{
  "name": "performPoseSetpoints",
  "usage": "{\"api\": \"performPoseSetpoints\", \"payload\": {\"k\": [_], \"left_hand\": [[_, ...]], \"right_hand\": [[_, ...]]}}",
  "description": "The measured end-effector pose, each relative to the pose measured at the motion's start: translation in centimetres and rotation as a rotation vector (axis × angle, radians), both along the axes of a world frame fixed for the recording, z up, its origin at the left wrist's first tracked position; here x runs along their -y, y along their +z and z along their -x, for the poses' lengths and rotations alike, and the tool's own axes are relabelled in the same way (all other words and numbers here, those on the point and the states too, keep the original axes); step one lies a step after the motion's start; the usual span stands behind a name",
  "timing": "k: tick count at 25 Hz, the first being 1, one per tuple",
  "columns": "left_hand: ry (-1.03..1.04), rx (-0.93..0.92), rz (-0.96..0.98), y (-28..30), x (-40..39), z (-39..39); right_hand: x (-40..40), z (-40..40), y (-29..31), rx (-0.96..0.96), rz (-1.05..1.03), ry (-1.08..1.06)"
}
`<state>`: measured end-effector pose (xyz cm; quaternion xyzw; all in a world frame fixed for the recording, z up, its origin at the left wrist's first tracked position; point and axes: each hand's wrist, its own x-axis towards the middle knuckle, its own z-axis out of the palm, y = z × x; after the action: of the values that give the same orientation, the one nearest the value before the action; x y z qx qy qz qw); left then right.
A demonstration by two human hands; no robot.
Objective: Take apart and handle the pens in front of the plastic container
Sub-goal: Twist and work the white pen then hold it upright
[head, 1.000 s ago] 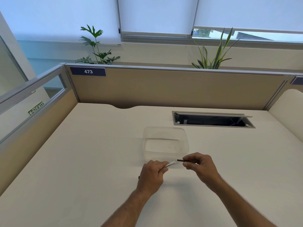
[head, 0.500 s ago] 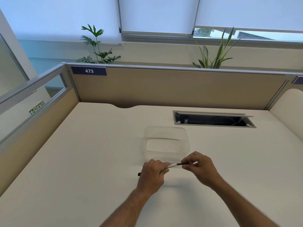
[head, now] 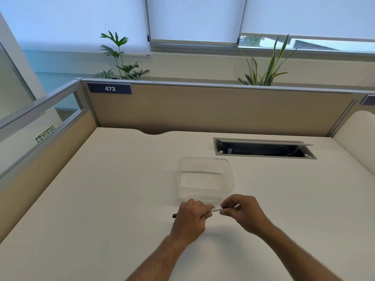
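Observation:
A white pen point(head: 216, 209) with a black end lies level between both hands, just in front of the clear plastic container point(head: 205, 179). My left hand point(head: 192, 217) is closed around the pen's barrel, and the black tip sticks out past it on the left. My right hand point(head: 244, 212) pinches the pen's other end with fingers and thumb. The two hands nearly touch. The container looks empty. Most of the pen is hidden inside my fists.
The cream desk point(head: 101, 199) is walled by tan partitions at the back and left. An open cable slot point(head: 263, 149) sits behind and right of the container. Two plants stand beyond the back partition.
My right hand held a thin dark part away from the white barrel a second ago. It has since moved left and slid that part into the barrel, bringing the hands together.

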<state>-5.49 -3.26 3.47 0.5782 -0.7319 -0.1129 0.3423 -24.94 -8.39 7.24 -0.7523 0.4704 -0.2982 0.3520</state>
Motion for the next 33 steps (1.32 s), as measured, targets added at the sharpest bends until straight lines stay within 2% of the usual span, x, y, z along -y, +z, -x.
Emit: {"api": "performPoseSetpoints", "payload": {"k": [8, 11, 13, 16, 24, 29, 33], "left_hand": [[-0.002, -0.029, -0.020, 0.1, -0.2, 0.3], [-0.019, 0.031, 0.010, 0.1, -0.2, 0.1], [-0.022, 0.063, 0.010, 0.1, -0.1, -0.2], [-0.007, 0.040, -0.017, 0.3, 0.0, -0.6], [-0.038, -0.002, -0.071, 0.6, -0.1, -0.2], [-0.057, -0.015, -0.116, 0.5, -0.2, -0.3], [-0.051, -0.036, -0.109, 0.6, -0.2, -0.2]], "right_hand": [[0.0, 0.0, -1.0, -0.072, 0.014, -0.056], [0.2, -0.1, -1.0, -0.149, -0.070, -0.069], [0.2, 0.1, -1.0, -0.112, -0.127, -0.059], [-0.1, 0.6, -1.1, 0.073, -0.149, -0.059], [-0.3, 0.8, -1.5, 0.075, -0.002, 0.001], [-0.4, 0.7, -1.7, 0.114, -0.065, -0.006], [-0.4, 0.6, -1.8, 0.095, -0.031, 0.014]]}}
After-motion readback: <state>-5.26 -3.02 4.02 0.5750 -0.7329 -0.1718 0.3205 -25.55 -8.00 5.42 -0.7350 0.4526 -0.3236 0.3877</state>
